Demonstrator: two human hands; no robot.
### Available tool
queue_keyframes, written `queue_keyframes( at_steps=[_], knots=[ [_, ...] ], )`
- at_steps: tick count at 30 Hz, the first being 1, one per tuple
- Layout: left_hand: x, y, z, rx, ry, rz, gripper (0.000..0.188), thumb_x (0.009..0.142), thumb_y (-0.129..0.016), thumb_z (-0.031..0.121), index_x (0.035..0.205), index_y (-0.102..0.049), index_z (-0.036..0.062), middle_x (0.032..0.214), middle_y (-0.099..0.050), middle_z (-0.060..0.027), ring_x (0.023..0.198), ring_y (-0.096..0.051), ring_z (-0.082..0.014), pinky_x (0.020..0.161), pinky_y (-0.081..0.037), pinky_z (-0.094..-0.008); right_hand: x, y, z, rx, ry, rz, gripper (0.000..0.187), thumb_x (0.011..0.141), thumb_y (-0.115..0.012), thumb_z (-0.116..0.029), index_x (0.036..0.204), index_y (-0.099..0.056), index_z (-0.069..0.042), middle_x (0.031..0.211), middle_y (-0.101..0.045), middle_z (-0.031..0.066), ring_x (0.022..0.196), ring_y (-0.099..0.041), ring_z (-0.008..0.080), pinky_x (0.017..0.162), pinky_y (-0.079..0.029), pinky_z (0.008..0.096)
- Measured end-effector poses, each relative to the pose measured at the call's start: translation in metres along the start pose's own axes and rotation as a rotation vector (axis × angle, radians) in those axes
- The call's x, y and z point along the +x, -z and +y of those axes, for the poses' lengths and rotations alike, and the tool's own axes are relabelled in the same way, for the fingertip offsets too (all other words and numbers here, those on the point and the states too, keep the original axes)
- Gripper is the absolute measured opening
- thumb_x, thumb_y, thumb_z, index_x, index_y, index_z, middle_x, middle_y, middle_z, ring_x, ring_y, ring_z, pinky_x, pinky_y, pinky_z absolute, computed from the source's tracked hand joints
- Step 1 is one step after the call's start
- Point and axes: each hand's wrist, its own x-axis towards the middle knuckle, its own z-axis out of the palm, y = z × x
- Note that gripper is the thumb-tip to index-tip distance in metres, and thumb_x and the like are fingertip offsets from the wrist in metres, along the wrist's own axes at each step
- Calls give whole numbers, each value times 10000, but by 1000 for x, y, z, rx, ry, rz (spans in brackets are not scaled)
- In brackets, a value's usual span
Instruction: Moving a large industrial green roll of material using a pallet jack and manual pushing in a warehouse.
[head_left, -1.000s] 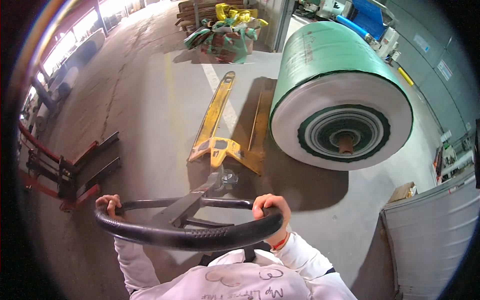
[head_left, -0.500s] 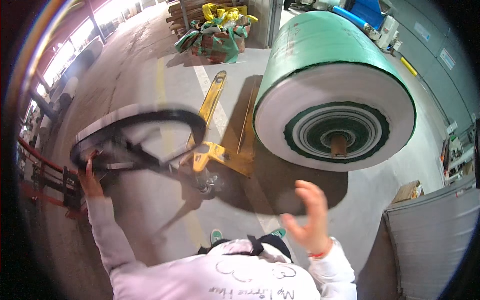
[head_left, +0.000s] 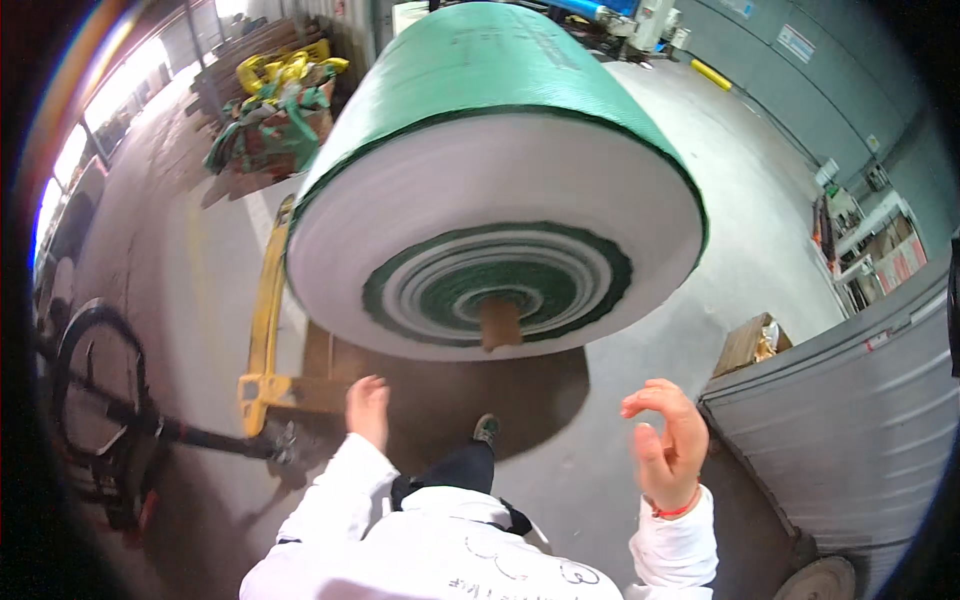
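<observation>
A large green-wrapped roll with a pale end face stands in front of me, a brown core tube poking out of its centre. My left hand is raised below the roll's near end, fingers up and holding nothing. Off to the right, my right hand is empty too, its fingers curved and the thumb apart. A yellow pallet jack is left of the roll, partly hidden by it. Its black loop handle leans out to the left, apart from my left hand.
A heap of green and yellow straps and sheeting lies at the back left. On the right are a grey corrugated panel, an open cardboard box and a rack of parts. A round disc rests at the lower right.
My left hand has let go of the pallet jack's handle and come in toward the roll. The roll now appears nearer and further left; the handle has swung lower at the left.
</observation>
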Motion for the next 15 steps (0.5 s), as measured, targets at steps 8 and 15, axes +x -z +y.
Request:
queue_keyframes(
  at_steps=[8, 15],
  knots=[
    [20, -332, 166, 61, -704, -526, 612, 714, -556, 118, 1245, -268, 18, 1311, -212, -217, 1209, -225, -356, 974, -205, -410, -34, 203, 123, -251, -554, 440, 181, 814, -430, -94, 930, -508, 21, 814, -546, 84, 719, -515, 138, 668, -424, 259],
    [82, -498, 178, 366, -972, -61, 715, 749, -511, 362, 1305, -180, 57, 1334, -97, -249, 1236, -65, -415, 953, -18, -558, -46, 341, 273, -195, -786, 543, 197, 830, -407, -103, 951, -507, 15, 805, -544, 78, 727, -521, 139, 671, -433, 272]
  ],
)
